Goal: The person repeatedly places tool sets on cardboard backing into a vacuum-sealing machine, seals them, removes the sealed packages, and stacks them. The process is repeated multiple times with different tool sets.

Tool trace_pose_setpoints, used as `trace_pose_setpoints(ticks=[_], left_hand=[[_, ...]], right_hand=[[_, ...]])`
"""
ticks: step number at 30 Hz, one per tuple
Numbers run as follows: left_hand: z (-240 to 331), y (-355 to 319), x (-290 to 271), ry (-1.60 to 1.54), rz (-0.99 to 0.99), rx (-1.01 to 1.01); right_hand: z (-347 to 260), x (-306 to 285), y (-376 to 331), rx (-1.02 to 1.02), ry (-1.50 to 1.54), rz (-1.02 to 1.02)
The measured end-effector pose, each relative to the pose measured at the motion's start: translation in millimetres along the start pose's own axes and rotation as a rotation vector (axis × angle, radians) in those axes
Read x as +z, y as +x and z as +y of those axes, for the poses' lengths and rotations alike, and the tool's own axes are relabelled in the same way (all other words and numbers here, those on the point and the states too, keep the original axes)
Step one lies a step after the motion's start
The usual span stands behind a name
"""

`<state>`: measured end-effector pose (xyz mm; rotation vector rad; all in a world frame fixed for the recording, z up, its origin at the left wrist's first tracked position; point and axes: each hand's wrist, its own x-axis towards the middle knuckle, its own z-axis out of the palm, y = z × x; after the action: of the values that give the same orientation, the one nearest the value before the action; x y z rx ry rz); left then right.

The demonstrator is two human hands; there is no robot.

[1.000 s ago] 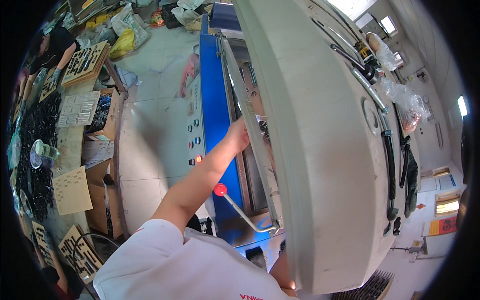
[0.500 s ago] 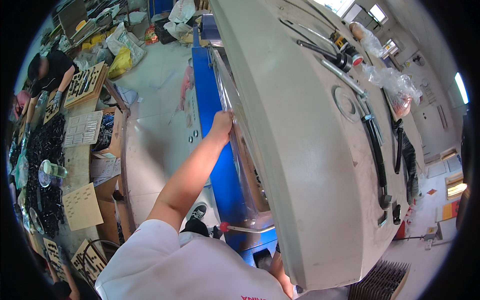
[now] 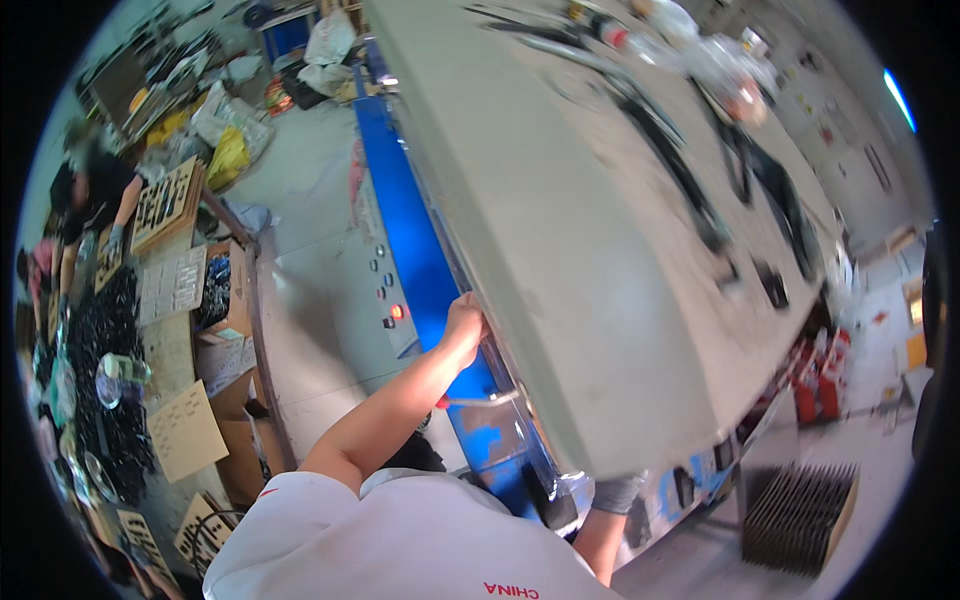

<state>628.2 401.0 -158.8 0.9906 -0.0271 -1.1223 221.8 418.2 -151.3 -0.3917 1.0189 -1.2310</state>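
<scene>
A large machine with a beige cover (image 3: 560, 250) over a blue frame (image 3: 400, 205) fills the middle. My bare left hand (image 3: 466, 327) is closed at the narrow gap between cover and frame, gripping the edge of clear plastic film (image 3: 545, 462). Just below that hand, a metal lever (image 3: 485, 401) with a red knob sticks out from the machine. My right hand (image 3: 620, 493), in a grey glove, is at the cover's near lower corner. Its fingers are mostly hidden by the cover, so their grip does not show.
On the cover lie black hoses (image 3: 670, 165) and a crumpled clear bag (image 3: 735, 75). Panel buttons, one lit red (image 3: 397, 312), sit left of the frame. At left, a person (image 3: 100, 190) works at a bench (image 3: 165, 350) with black parts. A ribbed dark stack (image 3: 800, 520) stands lower right.
The cover has come down closer to the blue frame, narrowing the gap. My left hand stays closed and is nearer to my body. My gloved right hand has come into view; the whole view has shifted.
</scene>
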Motion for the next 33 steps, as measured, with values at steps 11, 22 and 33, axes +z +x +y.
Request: trace_pose_setpoints(ticks=[11,22,33], left_hand=[[-49,-118,19,0.322,-0.096,-0.022],[-202,-296,62,0.339,-0.379,-0.390],[-69,-222,34,1.077,-0.280,-0.471]], right_hand=[[-34,-76,-64,0.037,0.095,-0.018],[-161,-326,-144,-0.152,-0.166,0.282],[-224,-344,-84,-0.731,-1.143,0.639]])
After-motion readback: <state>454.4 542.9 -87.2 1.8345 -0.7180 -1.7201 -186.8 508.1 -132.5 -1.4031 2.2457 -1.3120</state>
